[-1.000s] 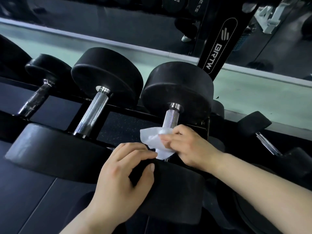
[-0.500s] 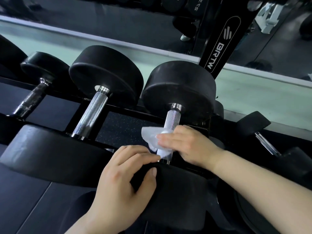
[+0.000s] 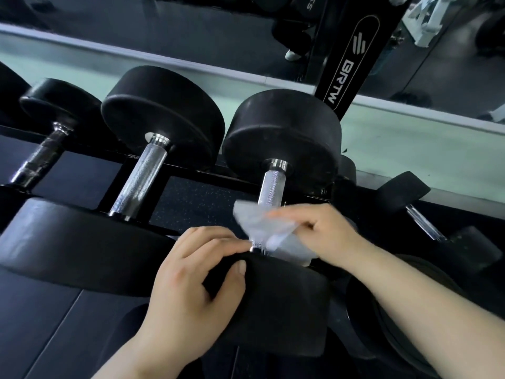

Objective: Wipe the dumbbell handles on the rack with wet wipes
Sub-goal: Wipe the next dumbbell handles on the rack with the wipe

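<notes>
A black dumbbell lies on the rack in the middle of the view, its knurled chrome handle (image 3: 272,186) running between a far head (image 3: 284,132) and a near head (image 3: 287,305). My right hand (image 3: 325,231) holds a white wet wipe (image 3: 262,231) wrapped round the lower part of that handle. The wipe is blurred with motion. My left hand (image 3: 196,277) grips the top edge of the near head, thumb on its front face and fingers over the rim.
To the left lie two more dumbbells with bare handles (image 3: 139,177) (image 3: 38,160). A smaller dumbbell (image 3: 422,221) lies at the right on a lower level. The rack's black upright (image 3: 347,56) rises behind. A mirror runs along the wall.
My right hand has slid the wipe down the handle toward the near head, and more bare chrome shows above it. The left hand stays on the near head.
</notes>
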Tool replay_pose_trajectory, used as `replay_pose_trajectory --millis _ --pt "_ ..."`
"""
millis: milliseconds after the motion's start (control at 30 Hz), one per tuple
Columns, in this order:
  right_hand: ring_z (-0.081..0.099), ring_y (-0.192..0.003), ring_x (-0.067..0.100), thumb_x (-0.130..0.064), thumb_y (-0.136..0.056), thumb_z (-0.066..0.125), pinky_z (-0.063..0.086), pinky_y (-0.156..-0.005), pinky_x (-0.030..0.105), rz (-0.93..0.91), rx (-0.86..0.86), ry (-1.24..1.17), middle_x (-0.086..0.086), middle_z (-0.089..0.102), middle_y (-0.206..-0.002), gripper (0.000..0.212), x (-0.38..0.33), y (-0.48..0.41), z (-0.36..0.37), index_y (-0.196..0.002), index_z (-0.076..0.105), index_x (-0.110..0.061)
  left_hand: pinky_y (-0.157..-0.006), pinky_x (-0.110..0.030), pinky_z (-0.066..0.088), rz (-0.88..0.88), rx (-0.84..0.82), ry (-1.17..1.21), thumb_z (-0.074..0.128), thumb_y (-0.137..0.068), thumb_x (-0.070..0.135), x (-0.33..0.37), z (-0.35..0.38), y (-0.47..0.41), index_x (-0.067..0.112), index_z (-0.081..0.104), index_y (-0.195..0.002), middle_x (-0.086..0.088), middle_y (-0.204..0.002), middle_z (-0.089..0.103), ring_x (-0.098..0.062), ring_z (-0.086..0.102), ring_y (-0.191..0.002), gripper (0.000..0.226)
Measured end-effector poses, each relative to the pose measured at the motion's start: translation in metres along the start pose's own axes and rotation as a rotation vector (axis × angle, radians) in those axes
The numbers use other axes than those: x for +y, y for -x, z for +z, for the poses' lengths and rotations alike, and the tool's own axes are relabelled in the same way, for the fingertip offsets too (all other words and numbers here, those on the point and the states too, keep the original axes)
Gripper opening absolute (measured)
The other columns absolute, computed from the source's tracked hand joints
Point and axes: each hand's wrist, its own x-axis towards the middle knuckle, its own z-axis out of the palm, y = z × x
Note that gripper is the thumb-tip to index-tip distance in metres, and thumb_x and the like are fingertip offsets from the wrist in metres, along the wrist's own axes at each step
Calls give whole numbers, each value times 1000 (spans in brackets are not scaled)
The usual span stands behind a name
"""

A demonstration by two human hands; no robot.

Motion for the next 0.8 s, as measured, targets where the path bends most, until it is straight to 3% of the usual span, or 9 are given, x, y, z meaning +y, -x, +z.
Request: replay_pose_trajectory --millis 67,133,267,333,400,500,567,700,800 --pt "58 -68 -9 12 -81 49 40 -68 1 217 284 -258 -17 68 -76 41 8 2 -5 -78 69 -24 -87 -7 36 2 -8 -7 49 -79 24 1 0 0 28 60 -94 18 -94 54 5 51 -93 19" --pt "56 -68 -6 5 -84 51 42 -73 12 307 450 -412 -20 65 -65 38 16 6 -4 -73 64 -29 -86 -7 36 -6 -10 -9 48 -79 25 1 -1 -1 30 59 -94 19 -91 54 5 51 -93 20" --pt "58 -98 17 2 -84 52 43 -92 32 398 460 -532 3 63 -102 30 24 2 12 -107 60 -15 -86 -5 36 -24 -10 -14 47 -78 25 3 0 0 30 59 -94 18 -95 58 4 52 -92 20" --pt "55 -92 26 -3 -82 54 42 -88 36 420 456 -548 13 60 -99 29 22 -10 15 -110 58 -12 -86 -5 36 -26 -6 -19 47 -78 25 5 0 0 29 60 -93 17 -98 58 4 52 -92 20" --pt "52 -81 30 -14 -79 57 40 -80 33 383 429 -561 25 58 -93 16 19 -20 17 -95 61 -16 -86 -5 36 -27 -5 -19 47 -77 24 5 0 0 31 63 -89 15 -97 58 4 52 -92 20" --pt "55 -81 9 -21 -85 59 42 -77 20 330 342 -601 7 62 -89 1 12 -22 19 -84 60 -21 -85 -5 36 -33 0 -15 47 -78 24 5 1 0 30 63 -89 14 -97 59 3 53 -92 20" --pt "54 -73 -3 -18 -85 60 40 -68 8 285 273 -521 0 58 -88 10 9 -14 20 -76 59 -24 -85 -5 37 -33 3 -13 47 -78 24 4 1 0 29 60 -92 15 -97 59 3 53 -92 20" --pt "50 -64 -10 -3 -83 59 38 -64 6 246 145 -362 -10 52 -73 17 10 2 24 -74 60 -17 -85 -5 36 -31 -4 -25 47 -78 24 4 1 0 29 59 -93 16 -96 59 3 53 -92 20" --pt "51 -63 -6 -4 -81 60 38 -62 10 289 280 -375 -11 55 -72 20 11 -14 20 -73 58 -22 -85 -3 35 -40 -8 -25 47 -78 25 4 1 0 31 59 -94 18 -102 55 6 52 -93 21"
